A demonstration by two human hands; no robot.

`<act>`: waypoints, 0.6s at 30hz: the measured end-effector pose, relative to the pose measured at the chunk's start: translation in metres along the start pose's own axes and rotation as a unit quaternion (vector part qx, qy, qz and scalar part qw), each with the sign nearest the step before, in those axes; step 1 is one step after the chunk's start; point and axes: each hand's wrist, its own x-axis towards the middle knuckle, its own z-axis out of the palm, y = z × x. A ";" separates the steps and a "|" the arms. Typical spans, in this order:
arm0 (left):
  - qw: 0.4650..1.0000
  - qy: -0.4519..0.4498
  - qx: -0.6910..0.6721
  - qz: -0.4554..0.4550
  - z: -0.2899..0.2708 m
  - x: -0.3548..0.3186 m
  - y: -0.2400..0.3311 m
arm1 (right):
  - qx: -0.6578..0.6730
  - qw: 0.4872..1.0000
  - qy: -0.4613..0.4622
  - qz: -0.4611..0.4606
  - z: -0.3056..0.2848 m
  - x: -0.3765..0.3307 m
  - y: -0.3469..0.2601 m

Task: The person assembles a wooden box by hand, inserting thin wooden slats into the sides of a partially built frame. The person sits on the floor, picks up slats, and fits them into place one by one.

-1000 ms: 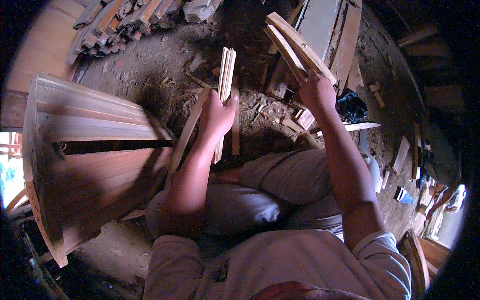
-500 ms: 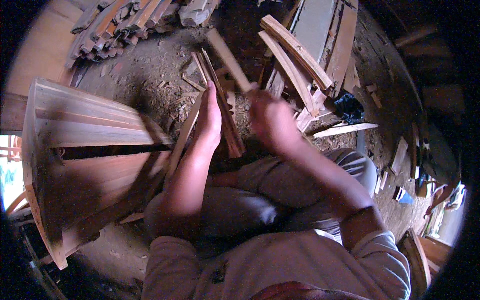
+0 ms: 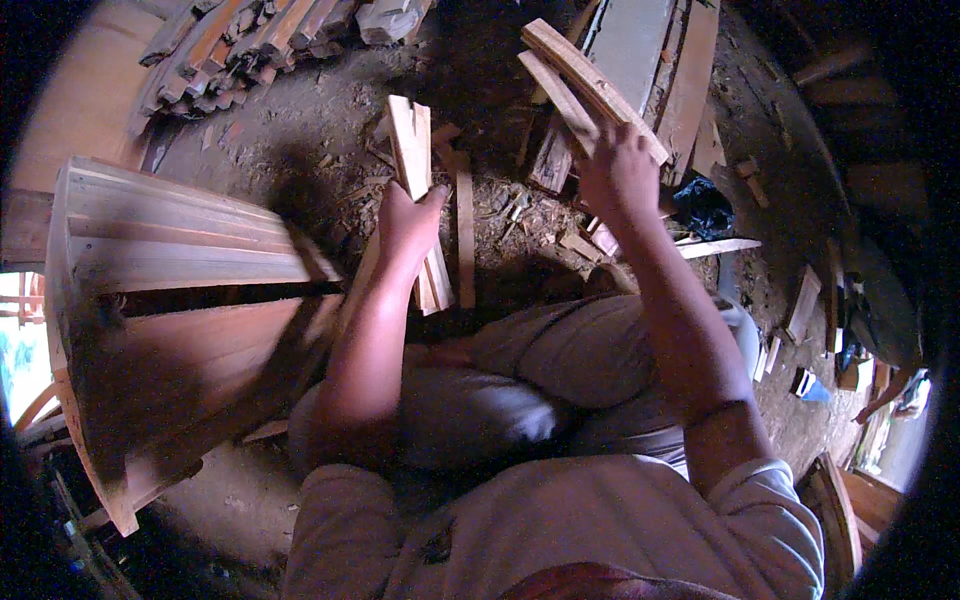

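My left hand (image 3: pixel 410 222) is closed around a split wooden piece (image 3: pixel 410 140), holding it upright over the floor. The piece shows two pale strips at its top, and its lower end sticks out below my hand. Further right, my right hand (image 3: pixel 622 178) has its fingers over the near end of a curved wooden strip (image 3: pixel 562 98) and appears to grip it. A second, thicker curved strip (image 3: pixel 590 75) lies right alongside, partly under my fingers. The palm side of my right hand is hidden.
At left stands a large, tapered slatted wooden body (image 3: pixel 190 235) with a dark gap. Stacked timber (image 3: pixel 240 45) lies at the back left, long boards (image 3: pixel 630 45) at the back right. Wood chips (image 3: pixel 350 205) cover the ground; a black plastic bag (image 3: pixel 704 208) sits at right.
My right hand has moved right and away from me to the curved strips; the pale flat stick it held is no longer in it. My left hand has turned the wooden piece broad side up.
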 end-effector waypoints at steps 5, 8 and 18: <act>0.999 -0.029 0.030 -0.011 0.003 -0.004 0.007 | 0.094 0.989 -0.111 0.000 -0.006 0.004 0.017; 0.998 -0.035 0.043 0.020 0.006 -0.009 0.012 | 0.082 0.990 -0.098 -0.057 0.026 0.010 0.040; 0.998 -0.026 0.024 0.060 -0.004 -0.013 0.024 | 0.096 0.981 -0.163 0.032 0.013 0.013 0.031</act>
